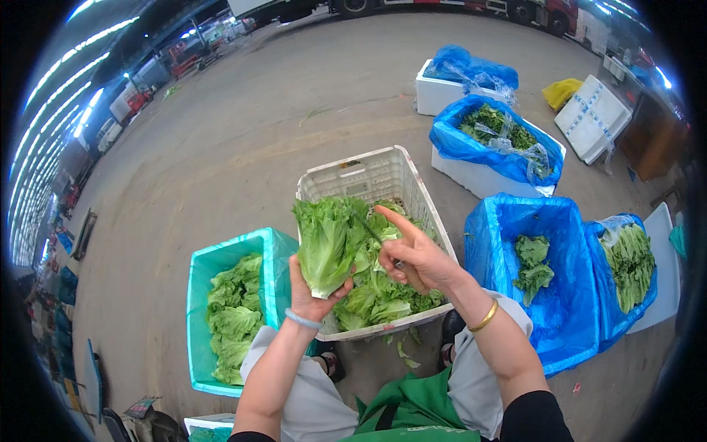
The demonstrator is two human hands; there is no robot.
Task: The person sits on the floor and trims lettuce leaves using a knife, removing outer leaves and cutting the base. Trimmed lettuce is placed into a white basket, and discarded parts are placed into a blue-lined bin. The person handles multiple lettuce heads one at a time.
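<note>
My left hand (309, 296) grips a head of green leaf lettuce (324, 247) by its pale cut base, leaves pointing away from me. Close by on the right, my right hand (421, 256) is closed round a knife (374, 233) with a dark thin blade, its index finger stretched out. The blade lies beside the lettuce's right side; whether it touches the leaves I cannot tell. Both hands are over a white plastic crate (427, 210), which holds loose lettuce leaves (379, 295). To the left stands a teal-lined box (276, 258) with lettuce heads (234, 317) inside.
On the right, a blue-lined box (482, 243) holds a few leaves, beside a blue bag of long greens (630, 265). Farther back are white foam boxes (464, 169) with blue liners. A yellow bag (561, 94) and a white foam lid (593, 118) lie behind. Trucks stand far off.
</note>
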